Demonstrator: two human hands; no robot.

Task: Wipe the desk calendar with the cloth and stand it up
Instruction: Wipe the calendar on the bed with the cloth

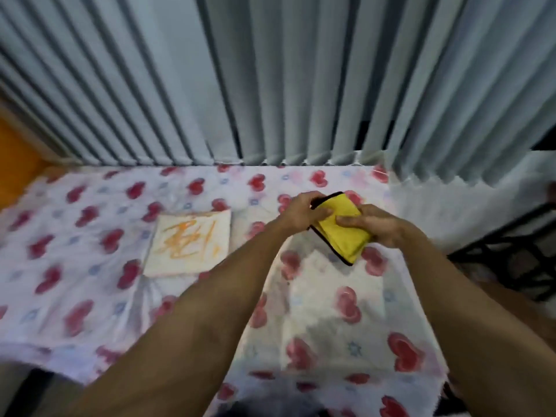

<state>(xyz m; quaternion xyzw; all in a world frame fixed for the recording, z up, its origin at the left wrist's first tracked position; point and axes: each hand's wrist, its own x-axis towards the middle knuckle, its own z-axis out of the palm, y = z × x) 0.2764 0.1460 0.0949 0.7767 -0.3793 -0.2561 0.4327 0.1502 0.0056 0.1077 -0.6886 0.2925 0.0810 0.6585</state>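
Note:
A folded yellow cloth (346,236) with a dark edge is held above the table at the centre right. My left hand (304,213) pinches its upper left corner. My right hand (376,225) grips its right side, thumb on top. The desk calendar (188,242) lies flat on the table to the left of my hands, a white card with orange marks on its face. Neither hand touches the calendar.
The table (75,236) wears a white cover printed with red hearts. Grey vertical blinds (270,85) hang behind its far edge. A black metal frame (511,251) stands at the right. An orange surface (18,158) shows at the far left.

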